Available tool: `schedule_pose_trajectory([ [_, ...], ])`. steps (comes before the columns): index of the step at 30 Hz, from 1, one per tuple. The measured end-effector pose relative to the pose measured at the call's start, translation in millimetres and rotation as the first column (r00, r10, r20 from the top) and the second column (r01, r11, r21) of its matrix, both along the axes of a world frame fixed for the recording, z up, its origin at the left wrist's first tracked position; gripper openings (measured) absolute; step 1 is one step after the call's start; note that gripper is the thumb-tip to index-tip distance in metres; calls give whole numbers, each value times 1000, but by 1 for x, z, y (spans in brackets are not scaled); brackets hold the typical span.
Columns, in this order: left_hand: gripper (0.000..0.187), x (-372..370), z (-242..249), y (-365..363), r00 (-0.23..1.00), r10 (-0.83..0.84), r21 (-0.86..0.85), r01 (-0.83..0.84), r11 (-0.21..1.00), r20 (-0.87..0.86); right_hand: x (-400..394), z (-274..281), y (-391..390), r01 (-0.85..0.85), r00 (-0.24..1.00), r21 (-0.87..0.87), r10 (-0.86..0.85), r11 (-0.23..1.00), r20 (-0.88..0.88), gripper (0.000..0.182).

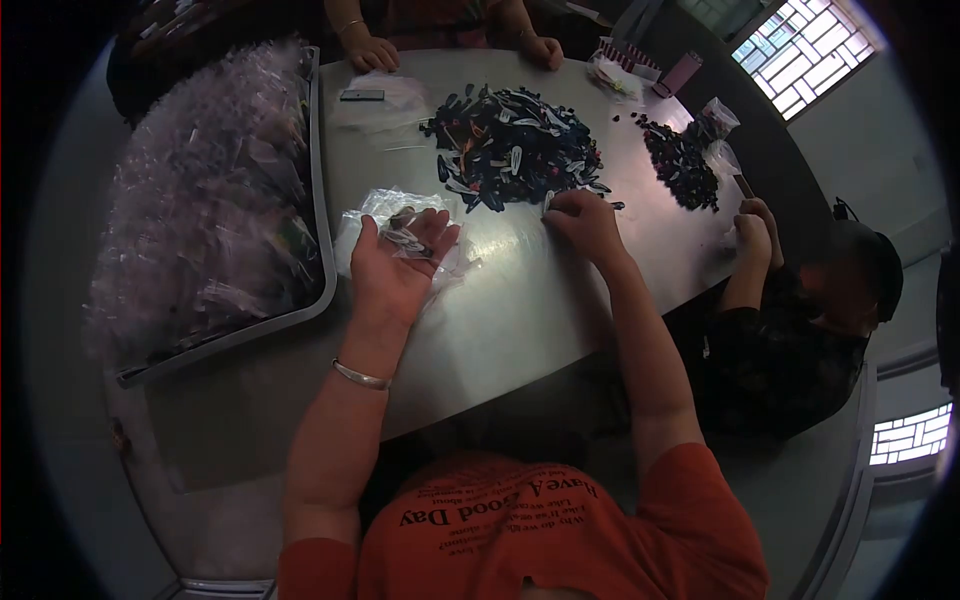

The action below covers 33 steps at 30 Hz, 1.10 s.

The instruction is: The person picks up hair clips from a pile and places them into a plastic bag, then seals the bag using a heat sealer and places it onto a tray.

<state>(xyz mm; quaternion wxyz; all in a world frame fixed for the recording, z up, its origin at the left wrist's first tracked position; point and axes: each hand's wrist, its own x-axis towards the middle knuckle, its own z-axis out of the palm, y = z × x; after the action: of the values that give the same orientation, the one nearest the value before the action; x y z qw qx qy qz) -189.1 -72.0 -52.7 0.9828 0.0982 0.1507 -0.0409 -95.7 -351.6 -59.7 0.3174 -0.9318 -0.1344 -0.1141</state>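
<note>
My left hand (388,278) is turned palm up over a stack of clear plastic bags (350,240), with its fingers curled around several snap hair clips (406,240), some pale and some darker. At the near right edge of a big pile of mostly dark hair clips (520,145), my right hand (590,228) pinches a pale hair clip (548,201) between thumb and fingertips. White, orange and pinkish clips show here and there in that pile.
A grey-rimmed tray (325,200) heaped with clear bags stands at the left of the metal table (480,340). A smaller dark pile (682,165) lies right, near another person's hand (757,235). Another person's hands (374,54) rest at the far edge.
</note>
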Motion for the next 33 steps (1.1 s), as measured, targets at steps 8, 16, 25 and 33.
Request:
schedule_pose_trajectory([
  [8, 52, -1, 0, -1, 1000, -4, 12, 4, 1000, -3, -8, 8, -1, 183, 945, 447, -31, 875, -326, 24],
  [16, 51, -1, 2, -1, 1000, 0, -4, 0, 1000, -14, -4, -4, 6, 13, 994, 136, -28, 991, 107, 22],
  [25, 59, -2, 5, -6, 998, 57, -100, -60, 993, -28, -79, 59, 76, -126, 967, 679, 243, 723, -79, 23],
  [33, 60, -5, 4, -6, 999, 33, -58, -31, 998, 36, -93, 59, 140, -303, 840, 12, 261, 953, 475, 24],
])
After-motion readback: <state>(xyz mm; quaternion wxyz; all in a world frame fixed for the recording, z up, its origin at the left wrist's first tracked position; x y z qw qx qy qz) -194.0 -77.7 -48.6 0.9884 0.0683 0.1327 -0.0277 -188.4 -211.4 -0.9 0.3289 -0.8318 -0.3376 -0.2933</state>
